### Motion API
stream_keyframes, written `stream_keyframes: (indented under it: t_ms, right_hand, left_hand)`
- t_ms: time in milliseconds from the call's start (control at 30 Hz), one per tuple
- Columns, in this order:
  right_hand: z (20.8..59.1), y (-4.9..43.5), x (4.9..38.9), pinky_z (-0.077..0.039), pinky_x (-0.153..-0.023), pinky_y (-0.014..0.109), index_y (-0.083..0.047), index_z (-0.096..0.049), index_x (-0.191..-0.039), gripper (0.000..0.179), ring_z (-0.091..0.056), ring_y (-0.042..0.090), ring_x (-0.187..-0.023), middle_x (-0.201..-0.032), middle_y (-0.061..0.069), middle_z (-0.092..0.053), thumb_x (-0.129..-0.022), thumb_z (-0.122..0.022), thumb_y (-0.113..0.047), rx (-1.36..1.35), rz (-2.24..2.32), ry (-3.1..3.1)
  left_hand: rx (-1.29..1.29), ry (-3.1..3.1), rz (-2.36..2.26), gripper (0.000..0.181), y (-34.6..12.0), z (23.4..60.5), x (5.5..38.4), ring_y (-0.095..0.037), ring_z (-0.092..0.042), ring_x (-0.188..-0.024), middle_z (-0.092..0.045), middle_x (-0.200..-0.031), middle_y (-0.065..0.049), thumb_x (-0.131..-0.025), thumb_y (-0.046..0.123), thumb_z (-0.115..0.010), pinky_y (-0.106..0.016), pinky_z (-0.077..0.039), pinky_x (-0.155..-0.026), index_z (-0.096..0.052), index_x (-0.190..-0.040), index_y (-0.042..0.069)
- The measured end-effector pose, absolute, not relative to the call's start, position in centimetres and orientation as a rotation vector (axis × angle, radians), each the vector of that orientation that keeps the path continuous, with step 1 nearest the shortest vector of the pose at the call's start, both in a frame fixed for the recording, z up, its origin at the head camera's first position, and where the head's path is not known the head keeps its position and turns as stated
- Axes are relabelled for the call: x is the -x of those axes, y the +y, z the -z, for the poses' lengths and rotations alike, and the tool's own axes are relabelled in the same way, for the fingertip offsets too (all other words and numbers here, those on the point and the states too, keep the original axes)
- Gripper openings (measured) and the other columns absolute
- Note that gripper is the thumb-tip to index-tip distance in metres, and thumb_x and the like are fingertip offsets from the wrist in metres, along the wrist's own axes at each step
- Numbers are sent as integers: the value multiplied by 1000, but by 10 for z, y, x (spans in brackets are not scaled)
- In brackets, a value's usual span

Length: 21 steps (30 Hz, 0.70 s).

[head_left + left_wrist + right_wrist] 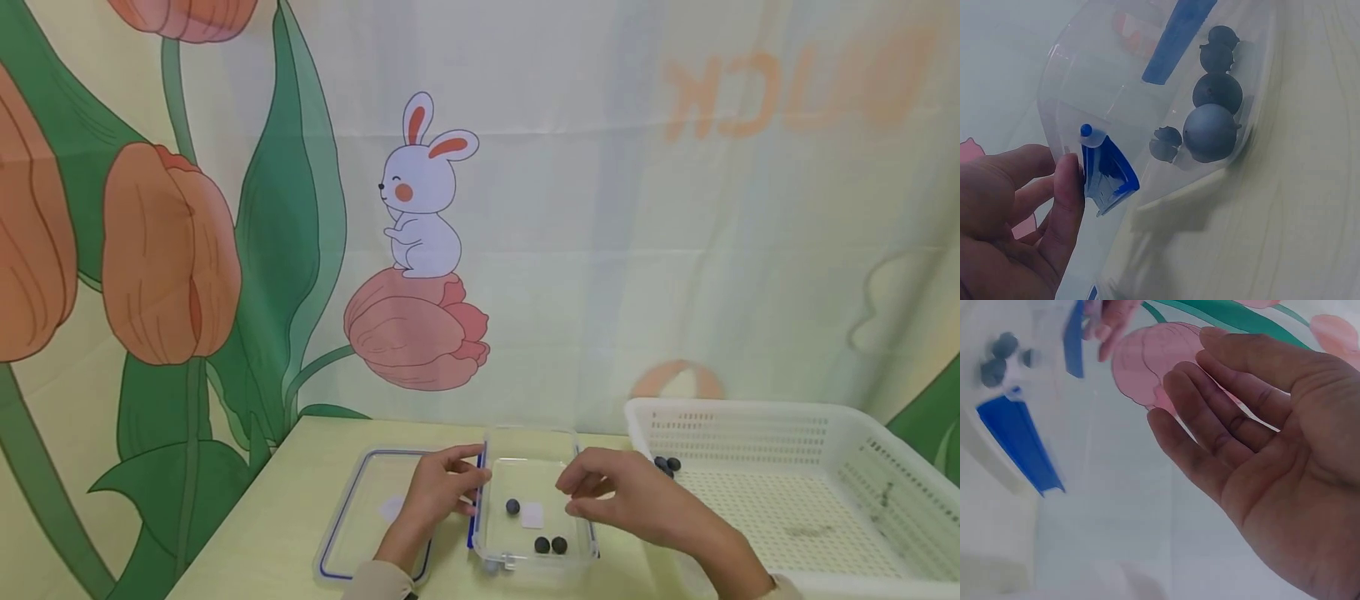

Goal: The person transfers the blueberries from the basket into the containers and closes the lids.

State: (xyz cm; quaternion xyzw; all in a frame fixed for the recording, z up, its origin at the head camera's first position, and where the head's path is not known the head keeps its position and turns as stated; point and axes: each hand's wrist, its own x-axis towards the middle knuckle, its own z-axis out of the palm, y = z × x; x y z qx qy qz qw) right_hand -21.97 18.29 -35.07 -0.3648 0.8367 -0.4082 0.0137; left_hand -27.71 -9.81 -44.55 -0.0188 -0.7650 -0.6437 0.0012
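Observation:
A clear lidded-style plastic box with blue side latches stands on the table without its lid. Several blueberries lie on its floor, beside a small white square. At the box's left wall, my left hand pinches the rim between thumb and fingers, close to a latch. Over the right side of the box hovers my right hand, its fingers loosely bent; the right wrist view shows its palm with nothing in it.
Left of the box lies the clear lid with a blue seal, partly behind my left forearm. A white perforated basket stands on the right, with several blueberries at its left side. Behind the table hangs a printed curtain.

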Motion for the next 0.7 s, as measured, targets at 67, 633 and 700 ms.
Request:
stream_keyframes:
  t_ms: [67, 633, 700]
  right_hand:
    - [341, 188, 218, -63, -87, 33, -16, -73, -107, 13, -71, 9, -90, -103, -9, -72, -97, -80, -13, 1175, 1263, 2686]
    - [291, 265, 257, -63, -83, 29, -12, -75, -111, 13, -70, 11, -96, -118, 5, -66, -98, -78, -10, 1020, 1117, 2865]
    - [294, 274, 264, -62, -84, 29, -12, -75, -112, 13, -69, 11, -96, -116, 3, -67, -99, -77, -14, 933, 1091, 2881]
  left_hand:
    - [62, -2398, 2020, 47, -98, 446, 278, -16, -69, -69, -66, -96, -10, -92, 8, -83, -32, -64, -56, -71, -137, 3]
    - [70, -2400, 2021, 48, -98, 445, 277, -16, -68, -70, -66, -97, -10, -93, 8, -83, -31, -64, -56, -70, -139, 4]
    - [72, -2397, 2023, 48, -97, 446, 277, -16, -68, -70, -66, -97, -10, -93, 8, -83, -32, -64, -56, -70, -139, 3]
